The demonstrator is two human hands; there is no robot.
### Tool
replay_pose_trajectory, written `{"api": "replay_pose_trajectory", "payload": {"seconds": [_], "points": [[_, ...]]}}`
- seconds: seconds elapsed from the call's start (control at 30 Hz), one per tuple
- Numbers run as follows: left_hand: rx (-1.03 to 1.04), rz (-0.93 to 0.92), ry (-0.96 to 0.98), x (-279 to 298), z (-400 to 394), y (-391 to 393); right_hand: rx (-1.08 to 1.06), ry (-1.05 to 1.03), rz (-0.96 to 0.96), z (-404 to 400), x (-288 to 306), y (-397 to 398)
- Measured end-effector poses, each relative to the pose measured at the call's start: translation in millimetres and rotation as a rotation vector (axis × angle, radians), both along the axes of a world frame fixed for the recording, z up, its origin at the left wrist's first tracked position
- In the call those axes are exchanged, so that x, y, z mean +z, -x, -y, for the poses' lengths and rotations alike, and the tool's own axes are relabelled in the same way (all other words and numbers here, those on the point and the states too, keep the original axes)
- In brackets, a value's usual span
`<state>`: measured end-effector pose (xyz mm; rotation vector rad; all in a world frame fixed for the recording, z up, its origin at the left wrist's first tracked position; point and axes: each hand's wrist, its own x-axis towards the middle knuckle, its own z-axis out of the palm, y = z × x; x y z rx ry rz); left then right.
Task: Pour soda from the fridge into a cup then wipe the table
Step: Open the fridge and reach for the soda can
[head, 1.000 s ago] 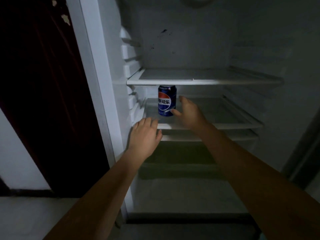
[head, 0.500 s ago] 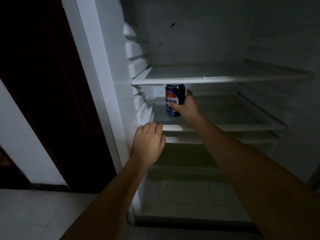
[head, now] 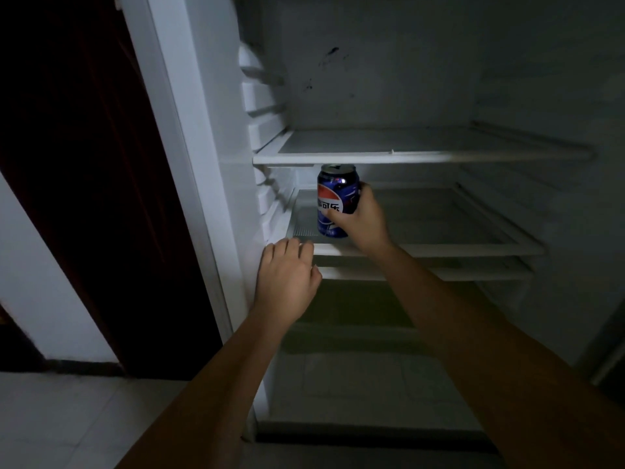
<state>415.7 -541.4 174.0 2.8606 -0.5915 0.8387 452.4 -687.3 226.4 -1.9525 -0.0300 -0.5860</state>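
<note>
At the far left of the frame stands a dark door [head: 84,184]. Left of centre, the left hand [head: 287,279] rests on the fridge [head: 216,164] wall edge, fingers loosely bent, holding nothing. At centre, the right hand [head: 363,220] wraps the upright blue soda can [head: 336,198] on the middle shelf [head: 439,247]

middle fridge shelf [head: 439,247], soda can [head: 333,198] (upright)

- A dark reddish-brown wooden door [head: 84,184] stands left of the white wall strip [head: 44,299].
- Pale tiled floor [head: 67,418] lies below that door, with a dark skirting band [head: 81,366] between them.
</note>
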Motion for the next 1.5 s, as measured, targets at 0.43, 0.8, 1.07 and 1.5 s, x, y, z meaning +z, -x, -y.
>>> {"api": "replay_pose_trajectory", "payload": {"seconds": [0.43,0.8,1.07,1.5], "points": [[0.026,-0.039,-0.017,-1.5,-1.0,8.2,-0.035,0.013,0.031,1.1,3.0,38.4],[-0.076,-0.147,0.248,3.0,-2.8,42.9,-0.042,-0.023,0.057,-7.1,13.7,99.8],[-0.256,-0.910,1.308,-0.5,-9.9,94.3,-0.057,-0.060,-0.017,-20.7,-13.8,156.7],[-0.387,-1.452,1.429,-57.7,-47.3,192.2,-0.085,-0.130,-0.177,-45.4,-80.2,275.2]]}}
